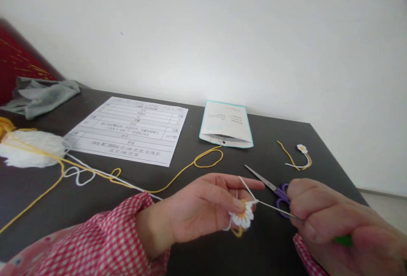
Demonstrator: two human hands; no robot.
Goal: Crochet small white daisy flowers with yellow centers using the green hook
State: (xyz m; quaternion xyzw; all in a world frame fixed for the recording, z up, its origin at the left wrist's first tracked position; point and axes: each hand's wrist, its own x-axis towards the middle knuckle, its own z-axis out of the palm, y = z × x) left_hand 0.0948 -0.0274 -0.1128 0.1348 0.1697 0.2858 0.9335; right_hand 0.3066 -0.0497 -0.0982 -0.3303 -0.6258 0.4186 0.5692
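Observation:
My left hand [210,202] pinches a small crocheted daisy [243,216] with white petals and a yellow centre between thumb and fingers. White yarn passes over its outstretched index finger. Closed into a fist, my right hand [333,221] grips a crochet hook; a bit of its green handle [345,240] shows between the fingers, and the thin metal shaft [293,216] points towards the flower. A taut strand of white yarn [273,207] links the daisy to the hook. Just behind the right hand lie purple-handled scissors [280,193], blades pointing away to the left.
A printed sheet [133,132] and a white pouch with a blue edge [225,121] lie on the dark table. White yarn [33,149] and yellow yarn [6,127] sit at left, near a grey cloth [47,93]. A smaller daisy [302,149] lies at right.

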